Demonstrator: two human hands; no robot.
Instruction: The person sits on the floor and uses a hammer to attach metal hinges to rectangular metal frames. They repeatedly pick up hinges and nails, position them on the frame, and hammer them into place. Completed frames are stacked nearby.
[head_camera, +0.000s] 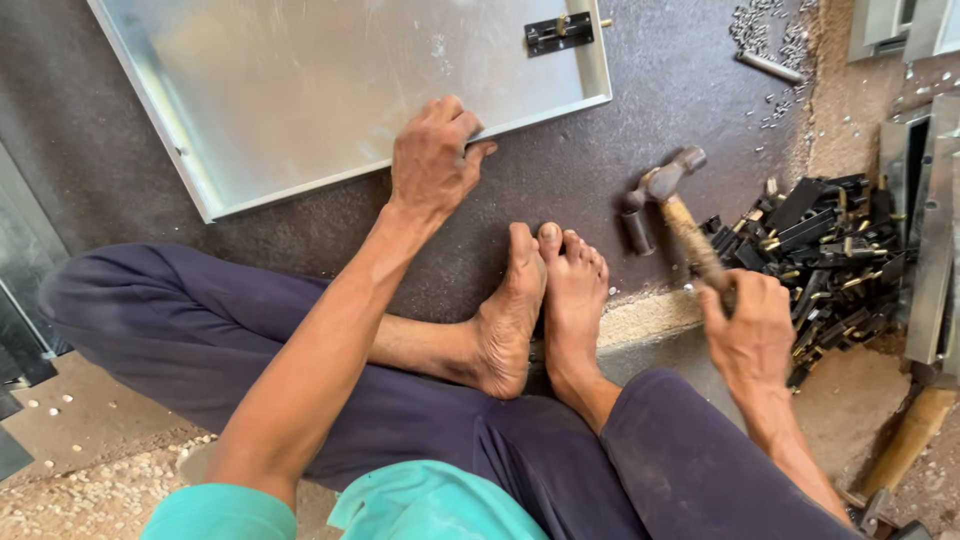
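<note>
Sitting cross-legged on the workshop floor, a person steadied a shallow, rectangular tray-like panel of pale galvanised sheet metal (330, 90) with the left hand (432, 160), fingers curled and pressed down on the panel's near folded rim. The panel lay flat on a dark, worn floor mat (560, 200), tilted across the upper left of the view, with a small black sliding bolt latch (558, 32) fixed near its far right edge. Thin and stiff, the sheet looked light enough to shift with one hand, though its smooth face seemed slippery and its folded edges likely sharp; the turned-up rim appeared the safest place to take hold. At centre, the person's bare feet (545, 300) rested on the mat, just below the panel. To the right, the right hand (750, 335) was wrapped tight around the worn wooden handle of a steel-headed hammer (668, 185), its head raised above the mat beside a short dark metal cylinder (636, 228). The hammer looked head-heavy and rigid, best gripped low on the handle. Farther right lay a heap of black metal latch parts (835, 245), and small pale rivets (770, 30) were scattered near the top edge.
</note>
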